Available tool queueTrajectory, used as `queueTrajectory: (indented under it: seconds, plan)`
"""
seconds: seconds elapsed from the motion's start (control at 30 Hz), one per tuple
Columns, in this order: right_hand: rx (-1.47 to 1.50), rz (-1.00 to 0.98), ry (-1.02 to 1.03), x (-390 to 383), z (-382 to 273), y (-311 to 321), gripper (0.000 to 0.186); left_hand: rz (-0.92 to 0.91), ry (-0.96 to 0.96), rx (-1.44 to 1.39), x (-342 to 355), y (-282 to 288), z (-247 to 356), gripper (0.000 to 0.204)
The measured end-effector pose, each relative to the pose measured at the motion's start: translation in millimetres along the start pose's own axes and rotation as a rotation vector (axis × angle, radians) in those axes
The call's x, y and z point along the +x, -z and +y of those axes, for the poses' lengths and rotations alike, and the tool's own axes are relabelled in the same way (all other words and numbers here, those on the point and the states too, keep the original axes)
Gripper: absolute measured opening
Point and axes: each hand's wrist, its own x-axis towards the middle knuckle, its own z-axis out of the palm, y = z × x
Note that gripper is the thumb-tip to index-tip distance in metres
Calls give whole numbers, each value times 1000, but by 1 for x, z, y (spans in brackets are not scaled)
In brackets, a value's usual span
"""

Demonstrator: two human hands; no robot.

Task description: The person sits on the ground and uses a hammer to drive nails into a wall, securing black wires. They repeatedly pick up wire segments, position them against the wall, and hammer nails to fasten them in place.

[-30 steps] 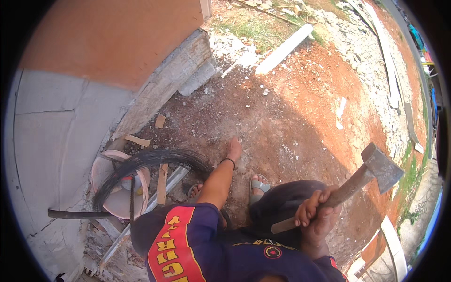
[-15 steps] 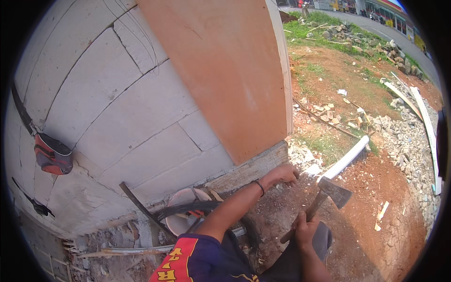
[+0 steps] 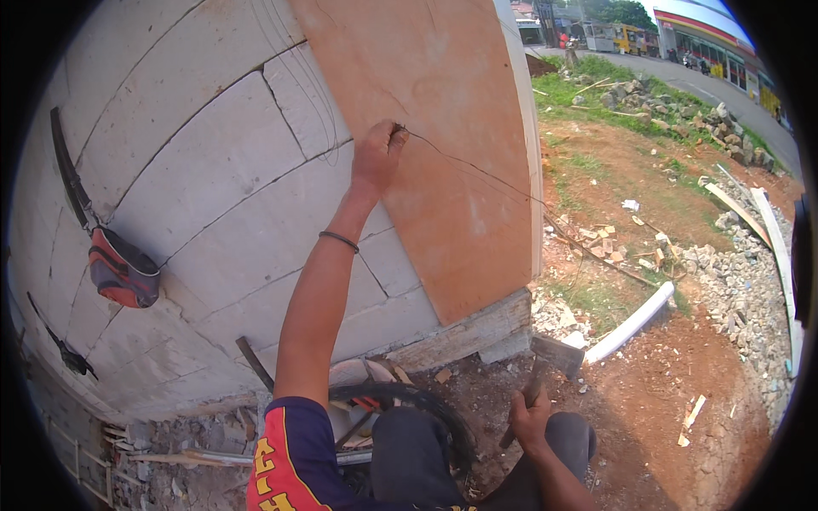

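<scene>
My left hand (image 3: 377,160) is raised in front of the brown board (image 3: 460,230) on the block wall. Its fingers are closed on a thin dark wire (image 3: 460,162), which runs from them down to the right past the board's edge. Low on the right, my right hand (image 3: 530,416) grips the wooden handle of a hatchet (image 3: 558,354) beside my knee. The hatchet's metal head points up, near the foot of the wall and the end of a white pipe (image 3: 630,324).
A red and grey pouch (image 3: 123,268) hangs on the grey block wall (image 3: 230,170), with several thin wires above. At the wall's foot lie a bucket (image 3: 348,372) and a black hose (image 3: 443,417). Rubble (image 3: 733,264) and long white strips (image 3: 775,272) lie at the right.
My left hand has gone from low by the wall's corner up and left to the board, with the wire stretched from it. The hatchet head has dropped slightly to the left.
</scene>
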Motion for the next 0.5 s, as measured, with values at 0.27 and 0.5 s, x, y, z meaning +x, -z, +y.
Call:
queueTrajectory:
  seconds: [0.27, 0.5]
  plan:
    - [-46, -186, 10, 15, -57, -37, 18, -74, -62, -11, 62, 47, -11, 14]
    - [-39, -271, 205, 37, -107, -70, 21, -16, -264, 157, 65, 49, -14, 15]
